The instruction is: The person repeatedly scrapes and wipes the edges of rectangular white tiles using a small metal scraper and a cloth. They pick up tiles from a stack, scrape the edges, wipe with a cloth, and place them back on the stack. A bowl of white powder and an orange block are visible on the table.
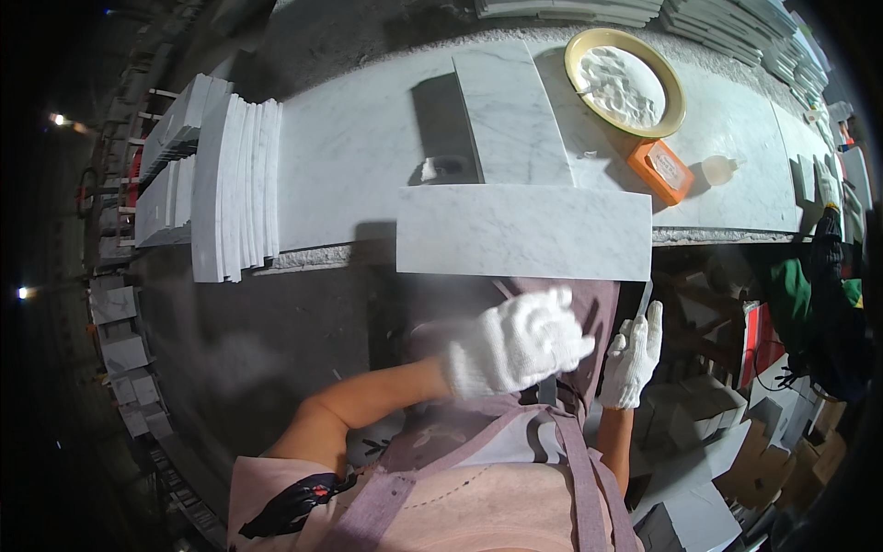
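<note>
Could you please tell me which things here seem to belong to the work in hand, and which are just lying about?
Seemingly in the work:
front marble slab, nearest the left hand
second slab, just behind it
thin pale strip at the right hand

Probably just lying about:
slab stack, left
yellow-rimmed bowl
orange box
small translucent bottle

Pink, mauve and white

White knitted fabric gloves (497,357) cover the left hand (522,340) and right hand (633,362). A mauve cloth apron (598,317) with wide straps (372,515) overlies a pale pink short-sleeved shirt (478,515); dark, red-marked cloth (285,513) shows at its left sleeve (253,477).
</note>
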Demonstrator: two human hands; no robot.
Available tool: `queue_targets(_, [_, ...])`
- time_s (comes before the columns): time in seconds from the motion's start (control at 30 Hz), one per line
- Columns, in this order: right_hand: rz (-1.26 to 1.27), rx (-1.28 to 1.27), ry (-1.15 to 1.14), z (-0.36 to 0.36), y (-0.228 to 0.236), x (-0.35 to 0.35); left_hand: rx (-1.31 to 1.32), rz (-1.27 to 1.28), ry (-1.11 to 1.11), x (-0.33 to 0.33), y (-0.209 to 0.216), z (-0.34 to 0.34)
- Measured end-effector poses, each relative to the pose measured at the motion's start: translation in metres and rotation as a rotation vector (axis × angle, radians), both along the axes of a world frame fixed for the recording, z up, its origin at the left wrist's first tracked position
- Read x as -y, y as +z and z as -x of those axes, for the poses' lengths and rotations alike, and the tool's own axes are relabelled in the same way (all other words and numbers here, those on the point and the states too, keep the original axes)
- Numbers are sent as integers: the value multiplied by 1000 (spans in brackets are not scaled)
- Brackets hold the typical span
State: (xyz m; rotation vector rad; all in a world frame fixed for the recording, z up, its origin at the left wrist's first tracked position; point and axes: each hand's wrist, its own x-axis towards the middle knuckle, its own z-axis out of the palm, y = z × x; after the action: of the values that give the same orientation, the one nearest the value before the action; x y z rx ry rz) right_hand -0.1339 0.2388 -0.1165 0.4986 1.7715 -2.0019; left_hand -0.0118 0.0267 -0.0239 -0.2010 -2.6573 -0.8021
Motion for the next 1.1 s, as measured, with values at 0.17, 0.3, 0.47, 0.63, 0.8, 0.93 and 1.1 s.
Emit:
queue_targets(0.17, [-28, 26, -26, 1, -1, -2, 50, -167, -5, 3, 5, -9])
queue_targets(0.3, [12, 44, -23, -1, 0, 3, 43, -45, 135, 30, 7, -10])
queue_targets(0.47, [12, 100, -35, -4, 11, 17, 118, 336, 372, 43, 9, 7])
queue_targets(0.63, [21, 127, -45, -7, 22, 23, 163, 405, 295, 49, -6, 30])
queue_targets(0.8, [27, 112, -34, -8, 24, 21, 202, 470, 294, 53, -5, 35])
queue_targets(0.93, [24, 108, -28, -7, 22, 18, 137, 438, 301, 57, 11, 38])
queue_targets(1.1, [16, 101, -25, -4, 18, 15, 41, 605, 182, 79, 51, 49])
